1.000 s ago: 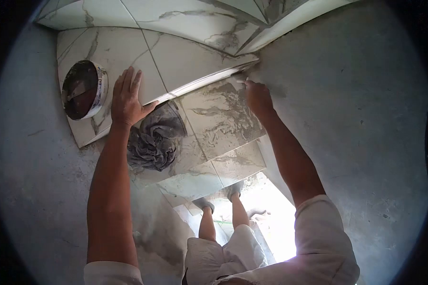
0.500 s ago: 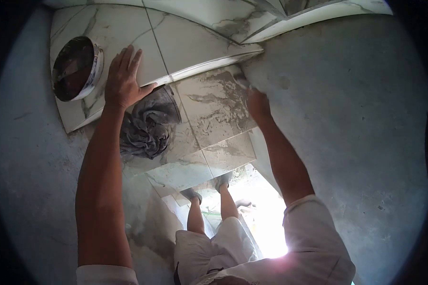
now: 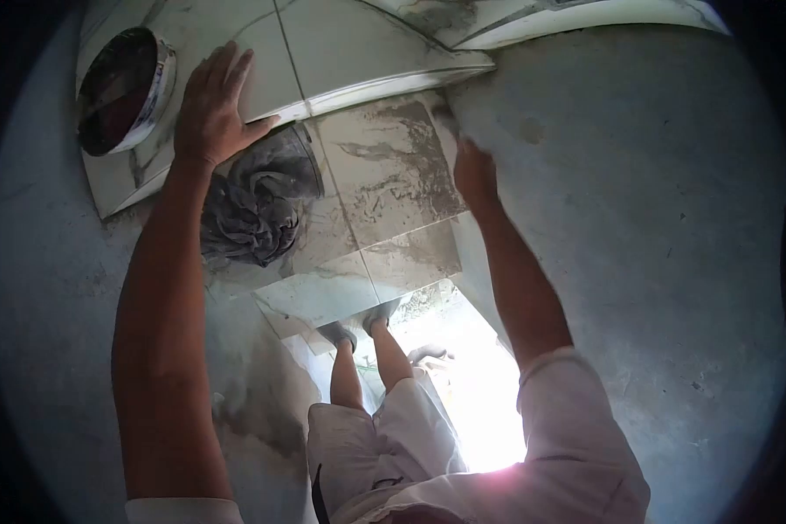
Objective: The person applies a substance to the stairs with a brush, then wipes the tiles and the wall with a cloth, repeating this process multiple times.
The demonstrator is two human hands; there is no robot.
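My left hand [image 3: 210, 113] lies on the upper marble-patterned tile step [image 3: 341, 52], fingers spread and thumb along its front edge. Just left of it on this step is a round bucket [image 3: 155, 96] with a dark reddish inside. Below the hand, on the lower step, sits a crumpled dark grey cloth or bag [image 3: 258, 201] with a stiff rim on its right side. My right hand [image 3: 475, 175] is closed on a small tool [image 3: 444, 116] at the wall corner. The tool's dark end is blurred, and I cannot make out its kind.
Wet grey smears cover the lower tiled step [image 3: 384, 166]. A bare grey wall [image 3: 620, 192] rises on the right, another on the left. My feet [image 3: 378, 316] stand on the steps further down, where bright light comes in. More marble-patterned tiles [image 3: 585, 19] curve along the top.
The view has shifted, so the steps, bucket and cloth appear higher and slightly further left. My left hand stays on the step edge; my right hand stays at the wall corner with the tool.
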